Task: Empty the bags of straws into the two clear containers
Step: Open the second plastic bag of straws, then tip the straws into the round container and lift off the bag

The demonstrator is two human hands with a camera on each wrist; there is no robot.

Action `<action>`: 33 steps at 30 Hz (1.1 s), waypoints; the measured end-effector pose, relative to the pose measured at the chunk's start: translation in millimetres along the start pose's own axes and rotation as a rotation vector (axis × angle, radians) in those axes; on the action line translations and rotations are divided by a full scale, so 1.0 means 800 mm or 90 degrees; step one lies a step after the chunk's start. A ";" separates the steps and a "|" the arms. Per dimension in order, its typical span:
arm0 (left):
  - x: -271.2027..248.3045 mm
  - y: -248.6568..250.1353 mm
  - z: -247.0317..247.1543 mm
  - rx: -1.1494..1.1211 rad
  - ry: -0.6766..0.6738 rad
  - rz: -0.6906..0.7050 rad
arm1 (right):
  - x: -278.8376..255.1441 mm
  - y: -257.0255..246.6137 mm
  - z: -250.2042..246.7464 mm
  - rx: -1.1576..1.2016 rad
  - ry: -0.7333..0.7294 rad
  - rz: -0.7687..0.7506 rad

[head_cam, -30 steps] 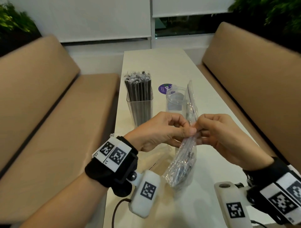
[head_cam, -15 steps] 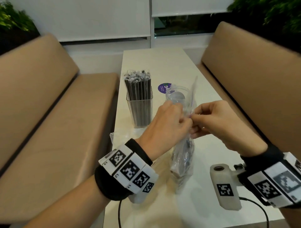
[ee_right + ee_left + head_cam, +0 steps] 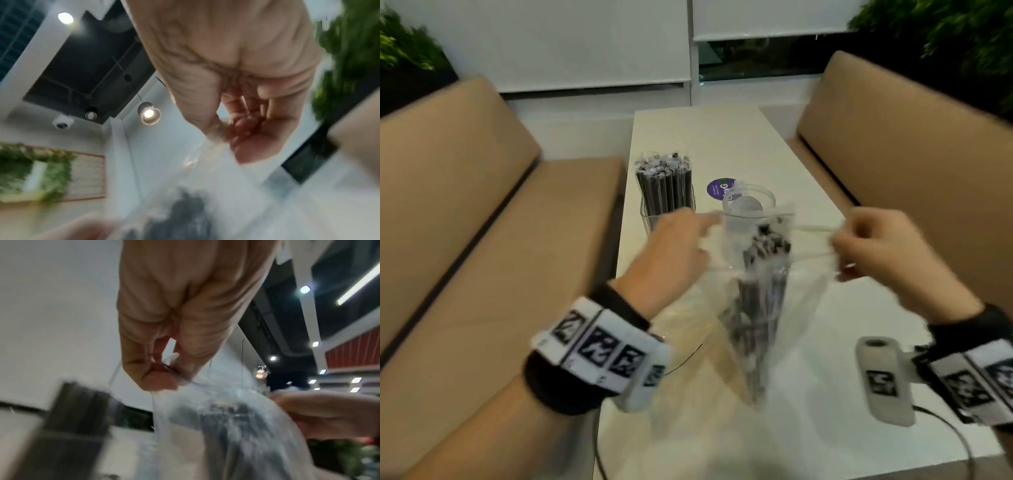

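Observation:
A clear plastic bag (image 3: pixel 763 308) of dark wrapped straws (image 3: pixel 760 291) stands upright on the white table (image 3: pixel 808 428). My left hand (image 3: pixel 681 240) pinches the left side of the bag's mouth, and my right hand (image 3: pixel 859 246) pinches the right side. The mouth is stretched wide open between them. In the left wrist view my thumb and finger (image 3: pixel 162 379) pinch the bag's rim (image 3: pixel 205 386). In the right wrist view my fingers (image 3: pixel 242 129) grip the blurred plastic (image 3: pixel 201 159). Behind the bag stands an empty round clear container (image 3: pixel 749 202). To its left, a square clear container (image 3: pixel 666 198) is full of straws.
A purple round sticker (image 3: pixel 719 188) lies on the table behind the round container. Tan benches (image 3: pixel 482 240) run along both sides of the table. Cables (image 3: pixel 955 431) trail from my wrist cameras over the table's near end. A crumpled clear bag (image 3: pixel 681 315) lies under my left wrist.
My hands have pulled apart, left hand leftward and right hand rightward, and the bag's mouth has gone from closed to wide open. The straws inside now show at the top.

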State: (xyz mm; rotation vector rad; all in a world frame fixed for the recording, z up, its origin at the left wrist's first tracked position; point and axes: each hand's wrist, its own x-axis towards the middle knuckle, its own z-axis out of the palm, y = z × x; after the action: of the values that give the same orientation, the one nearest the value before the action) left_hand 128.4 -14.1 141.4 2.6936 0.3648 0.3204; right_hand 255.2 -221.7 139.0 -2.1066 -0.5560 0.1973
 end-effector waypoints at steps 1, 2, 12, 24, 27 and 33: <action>-0.005 -0.013 -0.010 0.036 0.051 0.003 | -0.003 0.011 -0.020 -0.024 0.059 0.000; -0.012 -0.018 -0.019 0.041 0.083 0.006 | -0.008 0.018 -0.035 -0.033 0.091 0.006; -0.040 0.007 0.009 -0.031 0.066 0.174 | -0.053 0.035 -0.048 -0.037 0.144 0.005; -0.027 0.017 0.060 -0.681 -0.099 -0.080 | -0.060 0.047 -0.021 0.183 0.033 0.118; -0.031 0.013 0.070 -0.572 -0.160 -0.081 | -0.057 0.066 -0.009 0.179 0.047 0.153; -0.043 0.019 0.094 -0.565 -0.377 -0.238 | -0.062 0.087 0.013 0.253 -0.047 0.239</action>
State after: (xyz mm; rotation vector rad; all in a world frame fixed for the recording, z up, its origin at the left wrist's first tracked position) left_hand 120.1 -64.8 75.3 1.6899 0.4036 -0.3527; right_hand 229.7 -269.5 72.6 -1.7995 -0.1397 0.5536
